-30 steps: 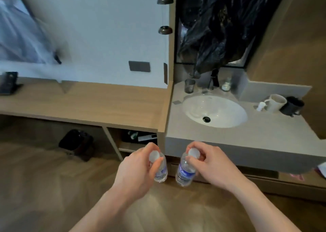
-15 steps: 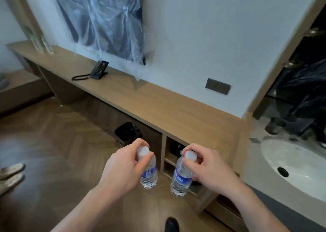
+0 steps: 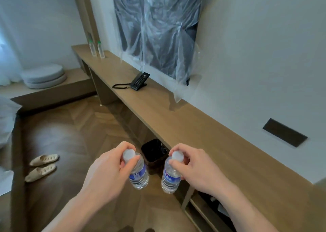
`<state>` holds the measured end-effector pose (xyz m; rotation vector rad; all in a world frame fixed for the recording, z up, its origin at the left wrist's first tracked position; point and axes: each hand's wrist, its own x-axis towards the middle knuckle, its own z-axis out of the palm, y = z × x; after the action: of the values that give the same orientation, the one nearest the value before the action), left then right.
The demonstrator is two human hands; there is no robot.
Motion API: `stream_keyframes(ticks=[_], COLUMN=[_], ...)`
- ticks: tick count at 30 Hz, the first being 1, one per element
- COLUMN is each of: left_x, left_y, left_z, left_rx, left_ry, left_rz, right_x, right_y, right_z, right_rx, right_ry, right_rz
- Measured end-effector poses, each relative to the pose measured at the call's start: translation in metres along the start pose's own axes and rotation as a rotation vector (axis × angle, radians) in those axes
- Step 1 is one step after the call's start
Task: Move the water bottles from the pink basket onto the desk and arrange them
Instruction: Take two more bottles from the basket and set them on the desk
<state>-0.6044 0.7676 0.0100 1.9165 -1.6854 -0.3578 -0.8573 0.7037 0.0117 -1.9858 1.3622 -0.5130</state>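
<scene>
I carry two small clear water bottles with white caps and blue labels, hanging upright by their necks. My left hand (image 3: 107,173) pinches the left water bottle (image 3: 139,175) around its cap. My right hand (image 3: 197,171) pinches the right water bottle (image 3: 169,178) the same way. Both hang over the wooden floor, just in front of the long wooden desk (image 3: 185,124) that runs along the white wall. Two more bottles with green caps (image 3: 97,49) stand at the desk's far left end. The pink basket is out of view.
A black telephone (image 3: 139,81) with a coiled cord sits mid-desk under a plastic-covered dark screen (image 3: 155,28). A black waste bin (image 3: 154,152) stands under the desk near the bottles. Slippers (image 3: 42,166) lie on the floor at left. Round grey cushions (image 3: 44,75) rest on a low bench.
The view has swung left from the sink counter along the desk; the phone and far bottles now show. Both hands keep the same hold on the bottles.
</scene>
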Motion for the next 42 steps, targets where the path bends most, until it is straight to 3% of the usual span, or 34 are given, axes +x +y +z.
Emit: stream_keyframes(ticks=[13, 30, 42], left_x=[0.148, 0.403, 0.596], left_y=[-0.087, -0.242, -0.326], left_z=[-0.03, -0.108, -0.104], left_rx=[-0.036, 0.004, 0.025], left_ry=[0.116, 0.017, 0.017], left_rz=[-0.133, -0.095, -0.189], right_x=[0.207, 0.462, 0.69], right_y=[-0.045, -0.129, -0.132], right_z=[0.021, 0.091, 0.127], right_rx=[-0.054, 0.072, 0.076], right_ry=[-0.114, -0.002, -0.112], right_rz=[-0.122, -0.024, -0.045])
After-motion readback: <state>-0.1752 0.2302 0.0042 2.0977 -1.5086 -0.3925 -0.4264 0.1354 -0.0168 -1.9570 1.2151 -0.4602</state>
